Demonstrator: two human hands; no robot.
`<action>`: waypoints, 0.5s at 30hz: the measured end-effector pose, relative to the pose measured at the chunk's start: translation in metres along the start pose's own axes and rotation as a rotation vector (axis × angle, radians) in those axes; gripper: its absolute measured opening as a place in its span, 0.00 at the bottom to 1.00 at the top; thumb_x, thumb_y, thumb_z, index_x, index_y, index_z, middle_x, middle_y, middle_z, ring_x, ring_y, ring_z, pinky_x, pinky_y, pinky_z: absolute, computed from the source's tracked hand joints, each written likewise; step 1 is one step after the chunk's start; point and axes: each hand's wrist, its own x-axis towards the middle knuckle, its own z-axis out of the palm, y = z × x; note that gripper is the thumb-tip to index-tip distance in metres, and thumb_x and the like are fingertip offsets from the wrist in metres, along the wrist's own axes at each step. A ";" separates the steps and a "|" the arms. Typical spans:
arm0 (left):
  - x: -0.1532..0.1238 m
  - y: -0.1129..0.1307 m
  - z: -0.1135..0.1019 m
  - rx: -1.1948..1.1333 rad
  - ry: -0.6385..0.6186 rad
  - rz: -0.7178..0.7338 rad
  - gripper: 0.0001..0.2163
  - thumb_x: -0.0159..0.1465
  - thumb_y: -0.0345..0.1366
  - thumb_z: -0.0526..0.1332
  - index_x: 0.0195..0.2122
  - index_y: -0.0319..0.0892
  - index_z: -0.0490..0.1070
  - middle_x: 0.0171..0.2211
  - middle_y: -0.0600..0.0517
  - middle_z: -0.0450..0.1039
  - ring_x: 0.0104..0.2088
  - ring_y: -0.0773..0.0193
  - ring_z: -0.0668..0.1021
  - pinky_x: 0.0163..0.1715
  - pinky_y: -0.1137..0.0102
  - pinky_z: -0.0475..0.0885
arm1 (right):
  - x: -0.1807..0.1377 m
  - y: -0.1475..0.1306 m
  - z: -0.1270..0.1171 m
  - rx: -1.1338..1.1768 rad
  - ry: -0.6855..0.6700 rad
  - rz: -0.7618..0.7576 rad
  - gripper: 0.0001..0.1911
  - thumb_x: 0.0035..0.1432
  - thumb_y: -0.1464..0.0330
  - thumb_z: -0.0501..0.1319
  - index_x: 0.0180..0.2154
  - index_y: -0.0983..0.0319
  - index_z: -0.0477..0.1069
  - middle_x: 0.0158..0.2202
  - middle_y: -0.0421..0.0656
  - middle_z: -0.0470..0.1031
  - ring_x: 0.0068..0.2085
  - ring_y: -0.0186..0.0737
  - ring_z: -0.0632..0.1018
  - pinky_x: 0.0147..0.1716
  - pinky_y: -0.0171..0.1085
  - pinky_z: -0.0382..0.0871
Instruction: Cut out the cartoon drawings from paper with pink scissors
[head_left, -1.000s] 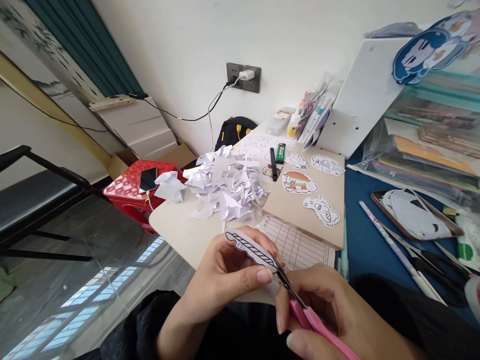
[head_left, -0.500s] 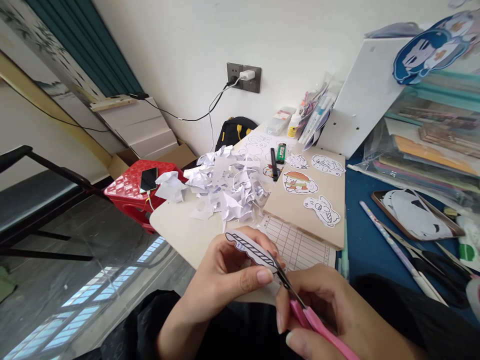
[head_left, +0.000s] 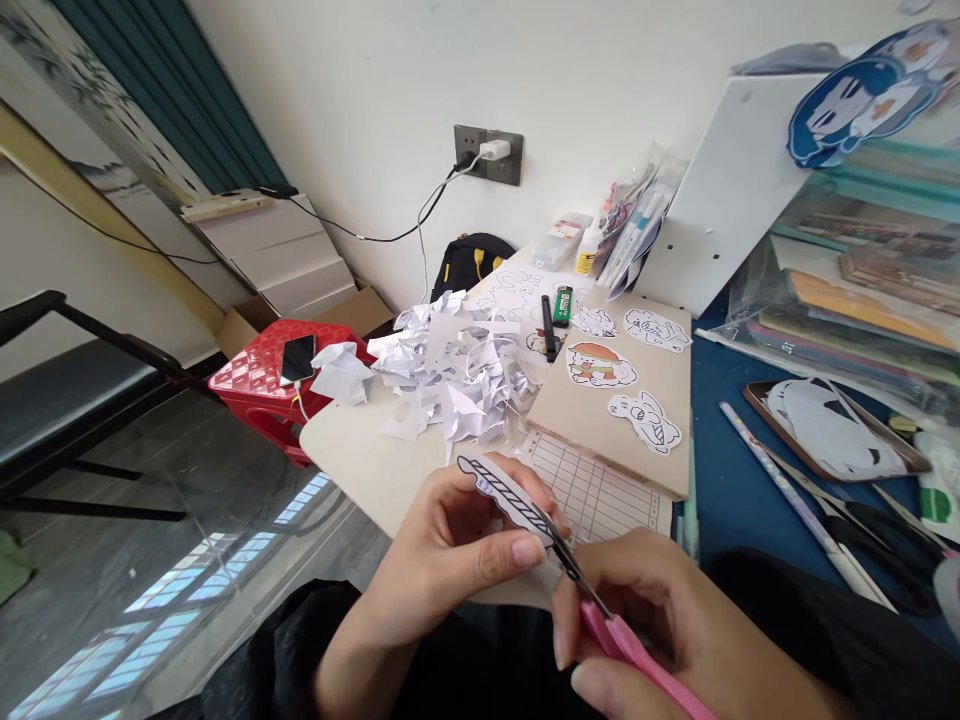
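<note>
My left hand (head_left: 457,550) pinches a small paper cutout (head_left: 501,495) with a striped black-and-white drawing, thumb on top. My right hand (head_left: 660,630) grips pink-handled scissors (head_left: 615,632); their dark blades meet the cutout's right end just past my left thumb. Both hands hover over my lap at the near edge of the beige table (head_left: 360,460).
A heap of white paper scraps (head_left: 450,370) lies on the table. Finished cartoon cutouts (head_left: 600,365) rest on a brown board (head_left: 660,440), with a lined sheet (head_left: 592,495) below. Black scissors (head_left: 892,535), a pencil (head_left: 787,490) and a tray of cutouts (head_left: 832,430) sit at right. A red stool (head_left: 255,385) holds a phone.
The cutout's far tip has turned slightly to the right and down in my left hand; the scissors stay at its right end.
</note>
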 end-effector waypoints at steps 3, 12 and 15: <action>0.000 0.001 0.000 -0.009 -0.021 0.014 0.06 0.57 0.32 0.70 0.36 0.42 0.79 0.31 0.52 0.78 0.32 0.67 0.77 0.34 0.76 0.73 | 0.000 0.001 0.000 -0.006 0.012 0.006 0.05 0.39 0.69 0.54 0.22 0.61 0.67 0.25 0.42 0.70 0.29 0.41 0.68 0.29 0.39 0.64; 0.001 0.003 0.002 -0.038 -0.002 -0.003 0.06 0.56 0.30 0.71 0.35 0.42 0.81 0.31 0.53 0.79 0.32 0.69 0.77 0.34 0.79 0.73 | 0.000 0.012 -0.001 -0.061 0.035 -0.060 0.07 0.41 0.70 0.54 0.25 0.61 0.69 0.26 0.44 0.72 0.30 0.44 0.72 0.29 0.40 0.66; 0.000 0.005 0.004 -0.043 0.004 -0.012 0.05 0.56 0.30 0.71 0.35 0.41 0.81 0.30 0.54 0.79 0.30 0.70 0.77 0.32 0.81 0.72 | 0.000 0.012 0.000 -0.060 0.047 -0.074 0.06 0.42 0.70 0.54 0.25 0.61 0.69 0.26 0.44 0.73 0.30 0.44 0.73 0.29 0.40 0.66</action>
